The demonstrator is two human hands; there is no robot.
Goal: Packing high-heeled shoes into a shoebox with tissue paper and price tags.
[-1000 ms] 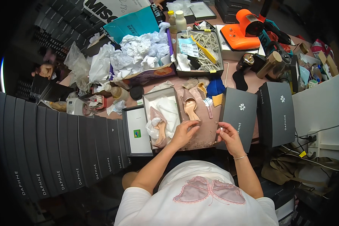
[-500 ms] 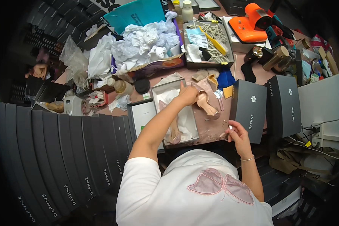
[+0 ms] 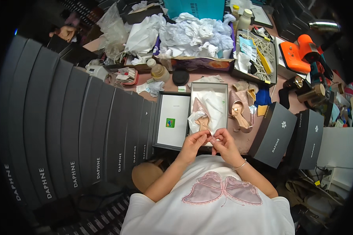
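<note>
My left hand (image 3: 193,145) and my right hand (image 3: 224,145) meet at the near edge of an open grey shoe box (image 3: 226,92). Both have thumb and fingers pinched together, the tips almost touching. Whatever small, pale thing is between them is too small to name. Just beyond my fingers, a pink pointed heeled shoe (image 3: 200,107) lies in the box amid white tissue paper (image 3: 215,106). Its mate, another pink heeled shoe (image 3: 237,109), rests on the table right of the box. The lid (image 3: 172,109), its inside white with a small green sticker, lies to the left.
Stacked dark shoe boxes (image 3: 94,129) line the left side. Two closed dark boxes (image 3: 273,135) stand at right. Behind are a carton of crumpled paper (image 3: 196,37), a bottle (image 3: 159,71), a tray of white sticks (image 3: 262,47) and an orange device (image 3: 296,56).
My left hand has left the shoe on the table and come back to the box's near edge. My right hand has moved left to meet it. The view has shifted.
</note>
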